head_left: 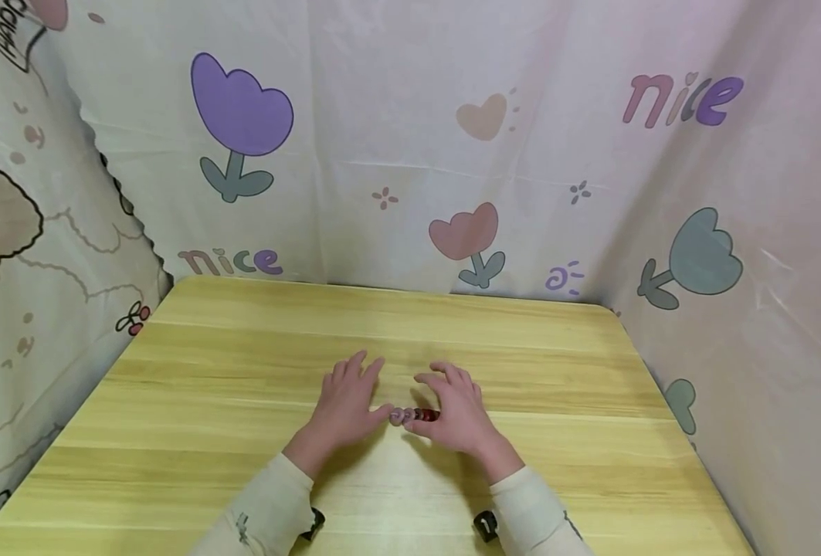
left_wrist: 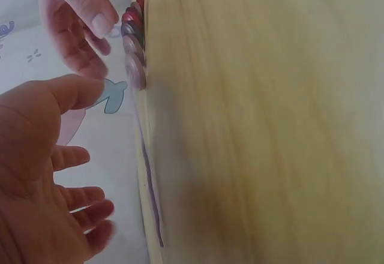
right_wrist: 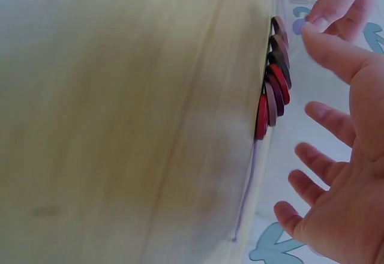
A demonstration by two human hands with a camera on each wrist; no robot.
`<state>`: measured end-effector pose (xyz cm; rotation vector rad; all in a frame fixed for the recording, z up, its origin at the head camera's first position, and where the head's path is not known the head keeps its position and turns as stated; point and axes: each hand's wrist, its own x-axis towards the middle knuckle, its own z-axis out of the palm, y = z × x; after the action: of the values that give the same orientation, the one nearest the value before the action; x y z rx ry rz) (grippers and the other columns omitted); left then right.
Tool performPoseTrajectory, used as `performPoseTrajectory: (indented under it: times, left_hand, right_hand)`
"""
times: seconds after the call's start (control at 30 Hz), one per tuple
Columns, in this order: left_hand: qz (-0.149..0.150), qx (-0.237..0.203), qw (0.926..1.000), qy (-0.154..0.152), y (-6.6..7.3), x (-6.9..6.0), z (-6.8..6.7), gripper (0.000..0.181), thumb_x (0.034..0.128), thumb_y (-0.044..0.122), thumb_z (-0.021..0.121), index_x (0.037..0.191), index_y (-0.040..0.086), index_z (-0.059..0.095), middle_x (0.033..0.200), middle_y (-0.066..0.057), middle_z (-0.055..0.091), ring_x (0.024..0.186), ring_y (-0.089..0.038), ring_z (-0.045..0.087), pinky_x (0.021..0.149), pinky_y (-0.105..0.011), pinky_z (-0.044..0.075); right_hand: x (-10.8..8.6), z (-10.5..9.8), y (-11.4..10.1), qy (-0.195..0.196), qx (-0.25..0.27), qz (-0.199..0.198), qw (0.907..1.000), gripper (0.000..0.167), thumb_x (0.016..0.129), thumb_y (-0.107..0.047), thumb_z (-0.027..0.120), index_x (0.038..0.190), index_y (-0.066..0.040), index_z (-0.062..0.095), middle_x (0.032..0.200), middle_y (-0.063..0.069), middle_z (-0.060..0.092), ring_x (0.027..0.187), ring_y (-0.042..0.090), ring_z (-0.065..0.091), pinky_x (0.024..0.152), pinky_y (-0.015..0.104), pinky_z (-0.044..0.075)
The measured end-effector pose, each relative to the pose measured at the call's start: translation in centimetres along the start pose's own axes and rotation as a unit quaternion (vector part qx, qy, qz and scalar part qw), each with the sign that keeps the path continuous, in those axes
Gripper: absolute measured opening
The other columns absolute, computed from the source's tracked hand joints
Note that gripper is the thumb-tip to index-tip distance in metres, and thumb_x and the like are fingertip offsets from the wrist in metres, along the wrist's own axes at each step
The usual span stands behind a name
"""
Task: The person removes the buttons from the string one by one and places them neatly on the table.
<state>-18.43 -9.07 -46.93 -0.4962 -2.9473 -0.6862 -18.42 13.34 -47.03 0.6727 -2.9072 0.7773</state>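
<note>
A short row of small round discs [head_left: 399, 415] lies on the table, each leaning over its neighbour. They are pinkish, dark and red; their exact kind is unclear. My left hand [head_left: 344, 405] hovers at the row's pinkish end, fingers spread and thumb pointing at it. Over the red end is my right hand [head_left: 460, 413], hiding part of the row in the head view. Both wrist views show the thumbs apart from the discs [left_wrist: 135, 72], and neither hand holds anything. A thin purple line [right_wrist: 243, 201] runs along the wood beyond the row; cord or drawn mark, I cannot tell.
The wood-grain table [head_left: 243, 340] stretches out on all sides of the hands. Curtains with printed flowers [head_left: 382, 116] hang behind its far edge and along both sides. A small black piece [head_left: 485, 526] sits at the right cuff, another [head_left: 313, 524] at the left.
</note>
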Motion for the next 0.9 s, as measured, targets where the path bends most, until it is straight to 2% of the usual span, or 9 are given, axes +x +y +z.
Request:
performPoseTrajectory:
  times: [0.1, 0.17, 0.3, 0.5, 0.7, 0.9]
  left_hand:
    - [-0.004, -0.009, 0.9999, 0.007, 0.1, 0.1, 0.2, 0.068, 0.0864, 0.038, 0.075, 0.142, 0.006, 0.052, 0.141, -0.021, 0.042, 0.118, -0.039, 0.047, 0.097, -0.056, 0.039]
    - [-0.005, -0.033, 0.9994, -0.001, 0.1, 0.2, 0.2, 0.058, 0.087, 0.033, 0.076, 0.134, 0.005, 0.057, 0.132, -0.018, 0.046, 0.104, -0.032, 0.054, 0.089, -0.049, 0.045]
    - [0.005, -0.089, 0.9953, -0.036, 0.2, 0.2, 0.3, 0.037, 0.0877, 0.02, 0.074, 0.118, 0.004, 0.063, 0.114, -0.01, 0.049, 0.082, -0.021, 0.055, 0.076, -0.041, 0.049]
    - [0.039, -0.123, 0.9888, -0.076, 0.2, 0.2, 0.5, 0.022, 0.089, 0.016, 0.076, 0.104, 0.003, 0.066, 0.095, -0.003, 0.055, 0.081, -0.019, 0.053, 0.076, -0.04, 0.049]
    - [0.054, -0.14, 0.9838, -0.097, -0.1, 0.5, 0.7, 0.007, 0.0877, 0.003, 0.072, 0.09, 0.005, 0.065, 0.083, 0.0, 0.053, 0.076, -0.017, 0.049, 0.07, -0.037, 0.046]
    - [0.071, -0.136, 0.9825, -0.105, -0.2, 0.6, 0.9, 0.014, 0.0881, 0.0, 0.071, 0.079, 0.009, 0.065, 0.076, 0.002, 0.051, 0.072, -0.015, 0.047, 0.065, -0.035, 0.043]
  right_hand:
    - [0.1, 0.2, 0.1, -0.005, 0.005, -0.001, 1.0, 0.062, 0.073, -0.042, 0.088, 0.127, -0.019, 0.067, 0.128, 0.003, 0.052, 0.119, 0.029, 0.043, 0.09, 0.05, 0.032]
    - [0.2, 0.4, 0.2, -0.013, 0.012, -0.001, 0.9998, 0.056, 0.072, -0.039, 0.089, 0.121, -0.02, 0.07, 0.118, -0.001, 0.055, 0.111, 0.025, 0.045, 0.084, 0.046, 0.032]
    - [0.3, 0.7, 0.3, -0.03, 0.033, -0.013, 0.9989, 0.041, 0.074, -0.032, 0.089, 0.109, -0.019, 0.073, 0.105, -0.002, 0.058, 0.096, 0.019, 0.051, 0.082, 0.044, 0.037]
    - [0.6, 0.9, 0.5, -0.056, 0.068, -0.024, 0.9958, 0.02, 0.078, -0.021, 0.086, 0.093, -0.018, 0.073, 0.089, -0.005, 0.057, 0.08, 0.012, 0.053, 0.071, 0.032, 0.047]
    - [0.8, 1.1, 0.4, -0.054, 0.081, -0.018, 0.995, 0.015, 0.079, -0.017, 0.084, 0.088, -0.018, 0.072, 0.083, -0.007, 0.057, 0.076, 0.011, 0.053, 0.069, 0.031, 0.046]
    - [0.8, 1.3, 0.4, -0.052, 0.085, -0.009, 0.9949, 0.015, 0.077, -0.018, 0.085, 0.083, -0.02, 0.07, 0.08, -0.008, 0.057, 0.075, 0.01, 0.053, 0.069, 0.031, 0.046]
